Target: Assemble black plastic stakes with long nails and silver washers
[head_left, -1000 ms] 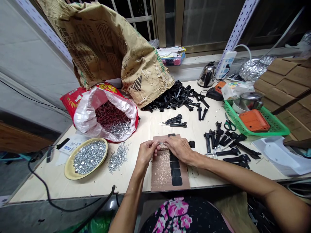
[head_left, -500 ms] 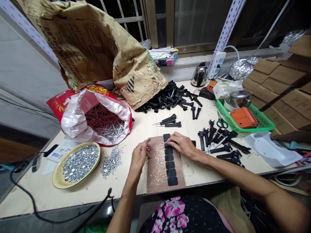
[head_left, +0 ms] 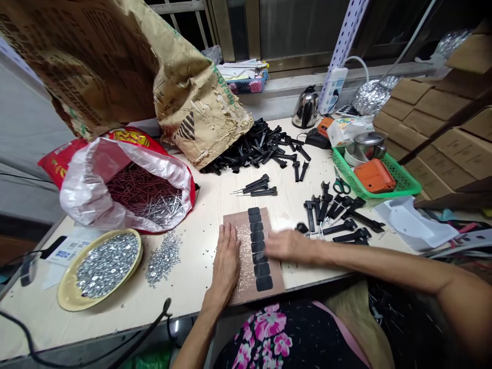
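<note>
- Brown sheet (head_left: pixel 278 281) lies near, between both hands.
- Left hand (head_left: pixel 227 259), now lowered, rests flat and open on its left edge, seemingly steadying it.
- Right hand (head_left: pixel 291 247) has come nearer, at the black patches (head_left: pixel 264 283); blurred, I cannot tell its grip.

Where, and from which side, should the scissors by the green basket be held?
Take the scissors by the handle loops, coming from above on the person's side: they lie with the loops toward the person and the blades pointing away. A low approach would likely be cramped, with the green basket close on the right and black parts just in front.
</note>
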Available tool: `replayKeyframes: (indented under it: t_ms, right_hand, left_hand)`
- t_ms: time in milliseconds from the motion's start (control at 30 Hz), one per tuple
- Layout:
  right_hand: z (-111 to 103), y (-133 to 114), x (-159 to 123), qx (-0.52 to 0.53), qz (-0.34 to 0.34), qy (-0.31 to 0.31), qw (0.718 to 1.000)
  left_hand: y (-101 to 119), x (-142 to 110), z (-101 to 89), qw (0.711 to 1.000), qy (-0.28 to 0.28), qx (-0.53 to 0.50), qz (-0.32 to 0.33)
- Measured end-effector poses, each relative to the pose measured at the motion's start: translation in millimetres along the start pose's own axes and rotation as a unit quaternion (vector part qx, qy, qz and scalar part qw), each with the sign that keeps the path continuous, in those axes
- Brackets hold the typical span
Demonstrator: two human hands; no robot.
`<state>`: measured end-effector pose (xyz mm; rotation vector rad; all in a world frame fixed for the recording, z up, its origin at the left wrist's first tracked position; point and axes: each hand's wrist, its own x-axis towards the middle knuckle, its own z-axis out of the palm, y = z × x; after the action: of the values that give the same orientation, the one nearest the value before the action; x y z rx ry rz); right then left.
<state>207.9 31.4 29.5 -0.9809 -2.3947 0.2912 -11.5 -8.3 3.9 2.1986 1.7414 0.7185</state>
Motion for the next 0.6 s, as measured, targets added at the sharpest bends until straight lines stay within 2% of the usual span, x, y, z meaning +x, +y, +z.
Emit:
replayKeyframes:
  t_ms: [67, 100, 133, 167, 200, 233, 300, 367, 500, 600]
  right_hand:
    - [-9.3, 6.9, 5.7, 0.001, -0.005, -0.011, 1.000]
    - [-14.1, 9.6, 8.4, -0.006, -0.027, -0.039, 0.999]
    - [-18.3, 11.1, 10.3, -0.004, -0.071, -0.070, 0.995]
    - [-21.5, 11.3, 11.7, 0.005, -0.155, -0.114, 0.981]
    - [-23.7, 10.9, 12.7, 0.019, -0.237, -0.149, 0.960]
    - [-25.0, 10.6, 13.7, 0.027, -0.286, -0.173, 0.942]
    - [-25.4, 12.3, 16.3, -0.002, -0.174, -0.137, 0.975]
    - [-23.8, 16.2, 17.4, -0.033, -0.096, -0.111, 0.989]
    - [-19.3, 17.4, 9.1, -0.032, -0.177, -0.137, 0.974]
    - [-16.9, 11.3, 3.3, -0.043, -0.156, -0.127, 0.979]
  left_hand:
    - [-0.5, 0.5, 0.1, 1.000, 0.004, -0.004, -0.001]
    - [-0.4, 0.7, 0.1, 1.000, 0.005, -0.006, -0.001]
    - [-0.4, 0.9, 0.3, 1.000, 0.007, -0.007, 0.000]
    - [-0.3, 0.9, 0.6, 1.000, 0.008, -0.007, 0.000]
    - [-0.3, 0.8, 1.1, 1.000, 0.008, -0.007, -0.001]
    - [-0.4, 0.7, 1.6, 1.000, 0.008, -0.006, -0.003]
    - [-0.8, 0.6, 2.7, 1.000, 0.007, -0.003, -0.006]
    - [-1.3, 0.6, 3.5, 1.000, 0.006, 0.000, -0.009]
    - [-0.8, 1.2, 4.1, 1.000, 0.003, 0.009, -0.012]
    - [1.2, 1.7, 3.7, 1.000, 0.003, 0.010, -0.013]
